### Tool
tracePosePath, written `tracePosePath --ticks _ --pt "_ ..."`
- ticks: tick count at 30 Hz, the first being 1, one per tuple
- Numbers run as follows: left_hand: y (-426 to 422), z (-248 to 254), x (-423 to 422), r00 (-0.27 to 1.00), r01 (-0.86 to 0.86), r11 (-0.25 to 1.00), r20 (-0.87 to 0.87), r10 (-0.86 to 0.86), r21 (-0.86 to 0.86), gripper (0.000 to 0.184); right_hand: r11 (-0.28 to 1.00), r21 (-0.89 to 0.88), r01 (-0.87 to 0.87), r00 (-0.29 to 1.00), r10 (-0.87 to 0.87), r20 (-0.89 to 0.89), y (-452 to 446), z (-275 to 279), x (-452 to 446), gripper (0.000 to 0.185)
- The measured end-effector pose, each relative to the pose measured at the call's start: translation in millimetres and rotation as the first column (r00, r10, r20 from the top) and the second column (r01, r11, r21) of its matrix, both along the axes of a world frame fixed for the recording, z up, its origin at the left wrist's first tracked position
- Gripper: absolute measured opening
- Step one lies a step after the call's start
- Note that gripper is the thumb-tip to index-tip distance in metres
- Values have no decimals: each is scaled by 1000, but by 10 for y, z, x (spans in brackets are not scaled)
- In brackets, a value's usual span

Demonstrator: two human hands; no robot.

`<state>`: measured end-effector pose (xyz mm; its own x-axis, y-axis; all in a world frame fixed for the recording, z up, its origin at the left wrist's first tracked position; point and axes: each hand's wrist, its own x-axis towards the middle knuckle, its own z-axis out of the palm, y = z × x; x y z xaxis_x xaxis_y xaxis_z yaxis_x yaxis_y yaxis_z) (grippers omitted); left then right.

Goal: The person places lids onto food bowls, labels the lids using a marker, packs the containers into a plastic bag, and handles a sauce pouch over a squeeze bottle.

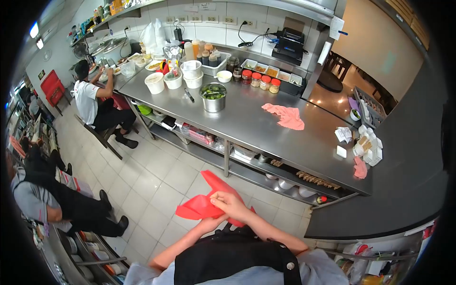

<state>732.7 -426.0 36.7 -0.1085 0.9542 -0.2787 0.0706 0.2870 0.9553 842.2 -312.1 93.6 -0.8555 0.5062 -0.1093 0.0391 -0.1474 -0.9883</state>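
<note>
In front of my apron I hold a thin, bright red piece [197, 207] that looks like a plastic bag or a cloth; I cannot tell which. My right hand [230, 206] is closed, pinching it near its middle from above. Below, my left hand [212, 224] grips its lower part, with the fingers mostly hidden behind the red material. One corner points up and another flares out to the left. Both hands are over the tiled floor, apart from the steel counter [242, 118].
On the counter stand a steel pot [213, 102] of green pieces, white tubs [154, 83], red-lidded jars [256, 79] and a pink cloth [287, 117]. A seated person [90, 97] works at the far left. Another person [57, 199] stands nearer, beside low shelves [95, 251].
</note>
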Motion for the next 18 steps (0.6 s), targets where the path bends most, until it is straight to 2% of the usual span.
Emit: tracePosePath --ticks 1,2,4,5,6,8,9,11,12,13,14,16,17,18 --pt "35 -80 -80 998 -64 996 5 64 61 47 989 -40 -141 990 142 24 149 -51 -119 22" --pt "42 -180 -172 998 -64 996 -4 64 64 47 989 -36 -143 990 143 16 346 -76 -250 22" --pt "94 -351 -377 955 -298 955 -5 298 5 43 968 -218 -127 992 130 0 882 -107 -570 27" --pt "128 -270 -418 894 -448 894 -19 448 -10 38 966 -245 -85 996 85 -9 1240 -162 -771 31" --pt "171 -226 -515 894 -448 894 -27 447 -12 38 960 -278 -42 999 40 -12 1635 -230 -972 36" --pt "233 -187 -716 790 -613 790 -51 611 -21 38 938 -339 68 997 -71 5 2396 -327 -1406 42" --pt "300 -180 -783 787 -616 788 -53 614 -19 38 910 -393 133 991 -134 24 2747 -415 -1624 45" --pt "427 -166 -911 582 -812 583 -33 812 15 35 875 -443 196 979 -203 32 3332 -566 -2018 47" --pt "504 -153 -963 589 -807 590 -38 807 21 35 815 -519 257 964 -251 84 3569 -644 -2168 50" --pt "583 -164 -1000 520 -853 518 30 853 69 33 744 -587 320 945 -295 142 3782 -737 -2292 53" --pt "696 -189 -1031 453 -890 442 107 885 113 32 769 -561 305 952 -269 149 3972 -830 -2401 58" --pt "906 -216 -1116 492 -871 490 49 869 35 35 770 -539 341 939 -253 233 4276 -955 -2621 59" --pt "977 -329 -1162 472 -880 473 43 881 -37 39 783 -530 327 945 -258 202 4358 -1006 -2671 56" --pt "1032 -449 -1202 515 -855 515 26 857 -52 39 787 -525 323 946 -266 182 4372 -1097 -2682 53"
